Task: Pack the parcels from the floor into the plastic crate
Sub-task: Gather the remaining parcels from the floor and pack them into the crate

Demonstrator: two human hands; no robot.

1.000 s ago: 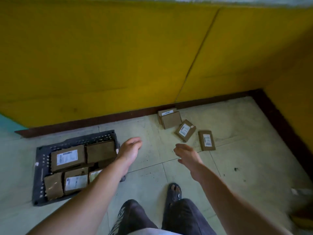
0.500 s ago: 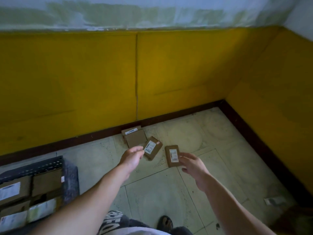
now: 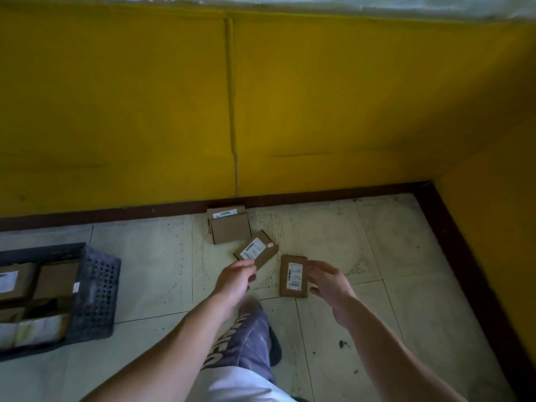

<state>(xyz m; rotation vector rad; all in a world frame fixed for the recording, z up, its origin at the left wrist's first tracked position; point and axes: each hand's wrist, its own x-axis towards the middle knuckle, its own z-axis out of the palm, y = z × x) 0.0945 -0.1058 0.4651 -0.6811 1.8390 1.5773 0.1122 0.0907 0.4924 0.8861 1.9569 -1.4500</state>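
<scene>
Several brown cardboard parcels lie on the tiled floor near the wall. A stack of two parcels (image 3: 230, 226) sits against the skirting. A tilted parcel (image 3: 256, 250) with a white label lies just beyond my left hand (image 3: 236, 278), whose fingertips reach its near edge. An upright labelled parcel (image 3: 293, 276) lies beside my right hand (image 3: 327, 281), whose spread fingers hover at its right edge. Neither hand grips anything. The dark plastic crate (image 3: 98, 288) stands at the left with several parcels inside.
A yellow padded wall (image 3: 261, 105) and dark skirting (image 3: 333, 195) close off the far side, and the room corner is at the right. My leg and foot (image 3: 249, 338) stand between the arms. Bare tiled floor (image 3: 150, 256) separates the crate from the loose parcels.
The view has moved closer to the loose parcels and the crate has slid left. Both hands have reached forward, from mid-air over the floor to the edges of the two nearest parcels.
</scene>
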